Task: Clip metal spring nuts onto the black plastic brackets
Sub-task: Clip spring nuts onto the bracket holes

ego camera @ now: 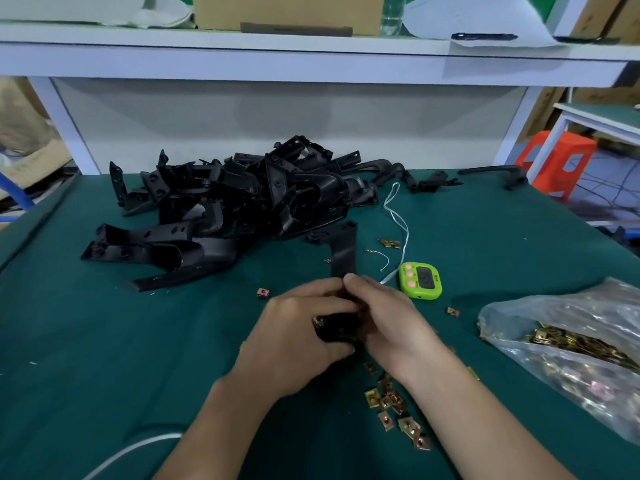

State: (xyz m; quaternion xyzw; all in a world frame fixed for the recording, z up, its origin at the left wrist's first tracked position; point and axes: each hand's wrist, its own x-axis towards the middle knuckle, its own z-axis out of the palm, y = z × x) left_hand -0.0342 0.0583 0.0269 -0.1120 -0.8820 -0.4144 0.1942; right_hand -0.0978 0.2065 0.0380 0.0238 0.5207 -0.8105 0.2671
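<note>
Brackets (pixel 242 202) of black plastic lie heaped in the upper left-centre of the frame, on the green table (pixel 104 341) that fills the lower two thirds of the view. A clear bag (pixel 571 341) of brass-coloured nuts slumps at the right edge, its mouth turned toward the centre. One held bracket (pixel 343 251) is in work at mid-frame: its long axis runs almost straight up the picture, the free arm standing out above both hands toward the heap and the lower end buried between the palms. The left grip (pixel 298 327) is curled round that lower end from the left, and the right grip (pixel 388 317) closes on it from the right with fingertips meeting at the base of the arm, so both hold the same part and neither is spread wide. A green timer (pixel 420 280) sits just right of the hands. Loose nuts (pixel 391 407) lie scattered in the lower centre, under the right wrist, so the right hand is the nearer one for fetching the next. One fitted nut (pixel 318 322) shows on the bracket's left edge against the left fingers; whether it is fully seated I cannot tell. The coming push should probably run across the bracket's long axis, inward from an edge, while the other hand braces it.
</note>
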